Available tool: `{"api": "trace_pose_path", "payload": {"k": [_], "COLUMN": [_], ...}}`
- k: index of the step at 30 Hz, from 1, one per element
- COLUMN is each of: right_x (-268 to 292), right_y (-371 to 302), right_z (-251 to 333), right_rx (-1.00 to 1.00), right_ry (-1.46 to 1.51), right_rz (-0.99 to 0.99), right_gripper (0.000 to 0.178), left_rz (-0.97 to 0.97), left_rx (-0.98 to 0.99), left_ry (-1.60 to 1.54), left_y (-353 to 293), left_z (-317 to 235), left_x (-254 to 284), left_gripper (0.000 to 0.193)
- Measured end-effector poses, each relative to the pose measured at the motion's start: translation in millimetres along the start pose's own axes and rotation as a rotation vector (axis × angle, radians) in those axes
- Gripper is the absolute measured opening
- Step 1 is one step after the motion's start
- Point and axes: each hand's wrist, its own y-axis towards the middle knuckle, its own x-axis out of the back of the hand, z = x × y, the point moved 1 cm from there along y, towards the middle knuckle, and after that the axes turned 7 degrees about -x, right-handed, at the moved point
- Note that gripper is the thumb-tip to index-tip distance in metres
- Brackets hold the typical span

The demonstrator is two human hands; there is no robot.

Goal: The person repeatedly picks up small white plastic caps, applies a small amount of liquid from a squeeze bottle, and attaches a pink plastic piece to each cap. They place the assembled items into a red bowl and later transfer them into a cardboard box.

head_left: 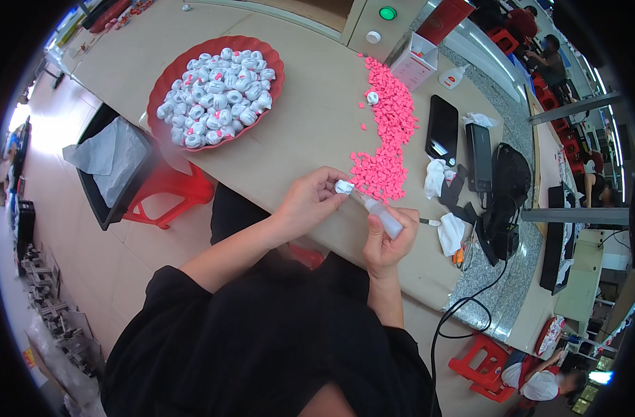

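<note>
My left hand (pixel 308 201) pinches a small white rounded piece (pixel 344 187) between thumb and fingers, above the near edge of the table. In my right hand (pixel 394 243) is a translucent squeeze bottle (pixel 383 218), its thin nozzle tilted up toward the white piece; whether the tip touches it I cannot tell. Just beyond both hands lies a long pile of small pink pieces (pixel 394 125). One white piece (pixel 372 98) rests among them near the far end. A red scalloped bowl (pixel 278 94) at the far left is heaped with similar white pieces, some showing pink bits.
Right of the pile lie a black phone (pixel 441 128), a dark power bank (pixel 478 156), a black bag (pixel 509 181) and crumpled tissues (pixel 451 234). A white box (pixel 413 66) and small bottle (pixel 452 77) stand behind. A black bin (pixel 116 177) sits on a red stool (pixel 171 194) at left.
</note>
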Motion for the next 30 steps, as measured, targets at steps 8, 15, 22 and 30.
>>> {"api": "trace_pose_path", "payload": {"k": [8, 15, 22, 30], "right_x": [1.1, 1.0, -0.2, 0.1], "right_y": [-0.4, -1.0, -0.9, -0.5], "right_z": [-0.8, 1.0, 1.4, 1.4], "right_rx": [-0.018, -0.063, -0.064, -0.119], "right_ry": [-0.001, 0.045, 0.064, 0.141], "right_rz": [0.006, 0.017, 0.017, 0.020], "right_gripper": [0.026, 0.025, 0.026, 0.023], "left_rz": [0.003, 0.003, 0.007, 0.022], "left_rx": [-0.006, -0.004, -0.015, -0.015], "left_ry": [0.000, 0.009, 0.013, 0.036], "left_y": [-0.9, -0.6, -1.1, -0.4], "left_z": [0.6, 1.7, 2.6, 2.1], "left_x": [1.3, 0.9, 0.9, -0.1], "left_gripper": [0.027, 0.026, 0.026, 0.025]}}
